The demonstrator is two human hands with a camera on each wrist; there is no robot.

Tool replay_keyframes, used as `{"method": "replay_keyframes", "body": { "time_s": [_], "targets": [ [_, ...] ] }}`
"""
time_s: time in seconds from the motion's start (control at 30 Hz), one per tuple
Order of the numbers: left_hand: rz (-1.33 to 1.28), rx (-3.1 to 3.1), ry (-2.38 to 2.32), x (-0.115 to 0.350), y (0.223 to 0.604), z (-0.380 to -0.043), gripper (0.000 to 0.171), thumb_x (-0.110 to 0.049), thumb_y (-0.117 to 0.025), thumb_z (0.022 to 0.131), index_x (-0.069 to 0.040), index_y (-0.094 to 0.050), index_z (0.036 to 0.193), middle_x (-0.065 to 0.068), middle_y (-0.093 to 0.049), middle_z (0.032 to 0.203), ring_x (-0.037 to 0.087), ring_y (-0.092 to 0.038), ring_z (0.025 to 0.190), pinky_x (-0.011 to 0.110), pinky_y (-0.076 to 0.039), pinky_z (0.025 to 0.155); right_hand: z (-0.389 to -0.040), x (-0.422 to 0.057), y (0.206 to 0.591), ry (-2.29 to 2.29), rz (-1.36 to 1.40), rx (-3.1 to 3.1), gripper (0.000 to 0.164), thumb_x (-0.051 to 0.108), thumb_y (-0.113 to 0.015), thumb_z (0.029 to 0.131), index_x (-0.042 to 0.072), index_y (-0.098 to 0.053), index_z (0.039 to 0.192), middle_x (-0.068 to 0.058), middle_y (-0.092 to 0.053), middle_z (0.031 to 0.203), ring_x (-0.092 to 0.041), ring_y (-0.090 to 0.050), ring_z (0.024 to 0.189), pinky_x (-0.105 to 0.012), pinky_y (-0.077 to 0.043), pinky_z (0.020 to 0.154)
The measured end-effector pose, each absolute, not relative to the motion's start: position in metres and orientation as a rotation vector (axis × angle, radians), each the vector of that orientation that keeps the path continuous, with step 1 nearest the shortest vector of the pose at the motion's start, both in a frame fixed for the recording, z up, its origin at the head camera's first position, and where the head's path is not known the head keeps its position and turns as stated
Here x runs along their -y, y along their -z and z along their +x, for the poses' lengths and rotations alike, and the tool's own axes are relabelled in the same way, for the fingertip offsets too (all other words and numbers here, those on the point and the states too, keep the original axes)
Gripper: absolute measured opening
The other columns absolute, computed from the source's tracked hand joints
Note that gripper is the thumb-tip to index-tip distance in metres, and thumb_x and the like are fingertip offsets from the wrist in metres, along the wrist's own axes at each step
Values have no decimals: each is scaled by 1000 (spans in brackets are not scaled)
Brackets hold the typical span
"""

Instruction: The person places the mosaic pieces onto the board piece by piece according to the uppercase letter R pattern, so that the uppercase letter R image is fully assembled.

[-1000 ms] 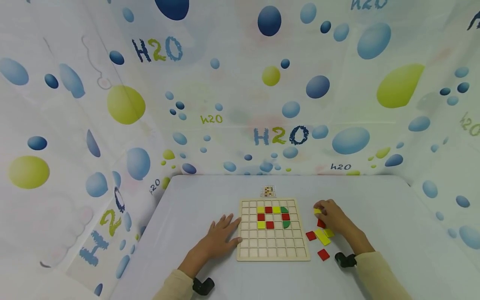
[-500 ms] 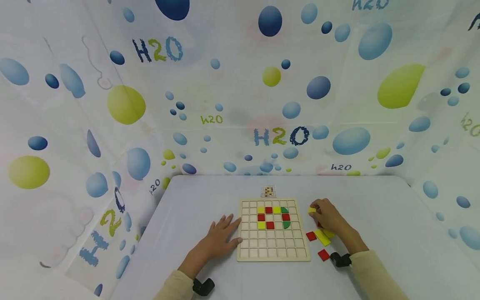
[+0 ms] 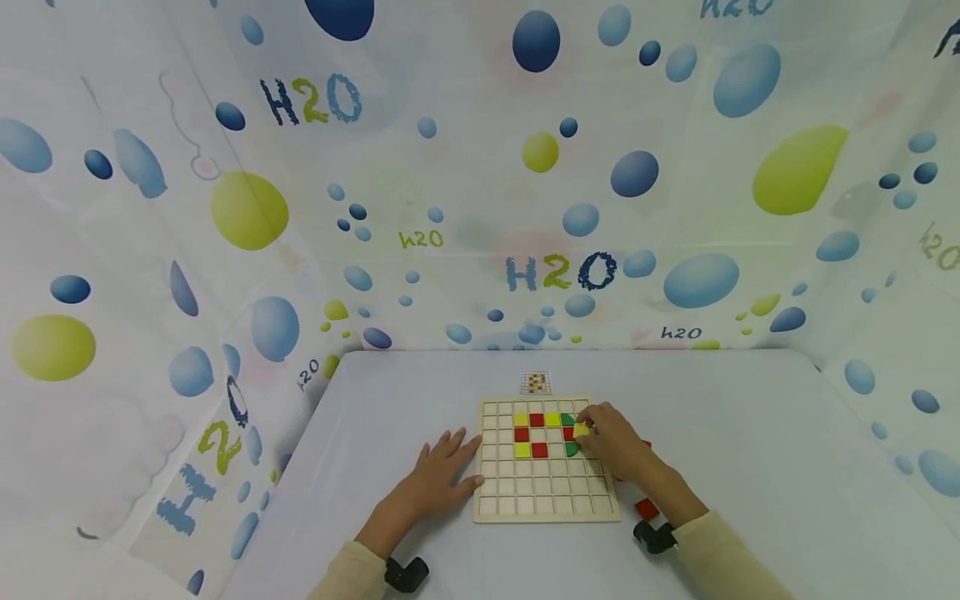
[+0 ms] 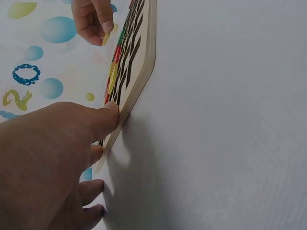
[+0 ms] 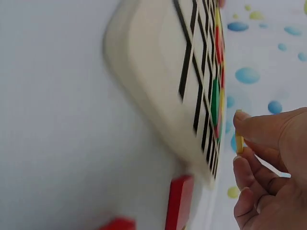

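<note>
A pale wooden grid board (image 3: 517, 505) lies on the table, with red, yellow and green tiles set in several of its upper cells. My right hand (image 3: 617, 443) pinches a yellow tile (image 3: 581, 430) between thumb and fingers above the board's right side. In the right wrist view that yellow tile (image 5: 239, 142) appears edge-on, raised off the board. My left hand (image 3: 442, 475) lies with fingers spread at the board's left edge; the left wrist view has its thumb (image 4: 111, 117) against the rim. Near the held tile sits a green rounded tile (image 3: 572, 450).
Loose red tiles lie right of the board, one red tile (image 3: 647, 509) in front and others partly hidden by the right forearm. A small printed pattern card (image 3: 536, 382) lies just behind the board. Patterned sheeting (image 3: 450, 167) hangs behind the white table (image 3: 405, 383).
My right hand has carried the yellow tile left, from beside the loose tiles to over the board's right part. My left hand has stayed at the left edge.
</note>
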State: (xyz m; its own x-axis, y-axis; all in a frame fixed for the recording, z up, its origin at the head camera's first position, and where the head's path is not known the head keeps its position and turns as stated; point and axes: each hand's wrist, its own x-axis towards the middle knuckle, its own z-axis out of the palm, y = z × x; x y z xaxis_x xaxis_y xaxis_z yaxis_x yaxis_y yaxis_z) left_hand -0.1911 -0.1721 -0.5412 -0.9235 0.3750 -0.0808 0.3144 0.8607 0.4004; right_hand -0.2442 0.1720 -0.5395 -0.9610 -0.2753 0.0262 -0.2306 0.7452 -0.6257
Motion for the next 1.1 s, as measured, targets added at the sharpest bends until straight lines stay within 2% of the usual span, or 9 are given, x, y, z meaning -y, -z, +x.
{"method": "replay_keyframes", "body": {
  "time_s": [0.17, 0.33, 0.63, 1.1],
  "targets": [
    [529, -2879, -586, 172, 539, -191, 70, -51, -60, 105, -20, -41, 164, 16, -31, 172, 43, -23, 160, 71, -18, 125, -239, -156, 536, 949, -606, -2888, 18, 17, -79, 96, 16, -65, 108, 2, -59, 106, -17, -53, 100, -41, -52, 91],
    [524, -2872, -578, 171, 538, -191, 70, -52, -59, 105, -20, -40, 164, 15, -30, 173, 42, -23, 161, 71, -18, 125, -235, -147, 537, 851, -672, -2893, 17, 17, -83, 93, 22, -67, 97, 5, -59, 102, -18, -52, 101, -44, -49, 92],
    [520, -2868, -578, 171, 537, -191, 71, -52, -60, 105, -20, -40, 164, 16, -30, 173, 42, -22, 161, 71, -17, 125, -232, -140, 540, 807, -719, -2913, 16, 19, -84, 92, 23, -68, 96, 8, -60, 99, -16, -51, 97, -42, -45, 86],
    [524, -2880, -580, 171, 540, -190, 70, -52, -60, 105, -21, -41, 164, 15, -31, 172, 42, -24, 160, 71, -18, 125, -228, -139, 535, 810, -650, -2925, 15, 20, -84, 92, 22, -72, 99, 6, -63, 104, -18, -55, 105, -46, -49, 95]
  ]
}}
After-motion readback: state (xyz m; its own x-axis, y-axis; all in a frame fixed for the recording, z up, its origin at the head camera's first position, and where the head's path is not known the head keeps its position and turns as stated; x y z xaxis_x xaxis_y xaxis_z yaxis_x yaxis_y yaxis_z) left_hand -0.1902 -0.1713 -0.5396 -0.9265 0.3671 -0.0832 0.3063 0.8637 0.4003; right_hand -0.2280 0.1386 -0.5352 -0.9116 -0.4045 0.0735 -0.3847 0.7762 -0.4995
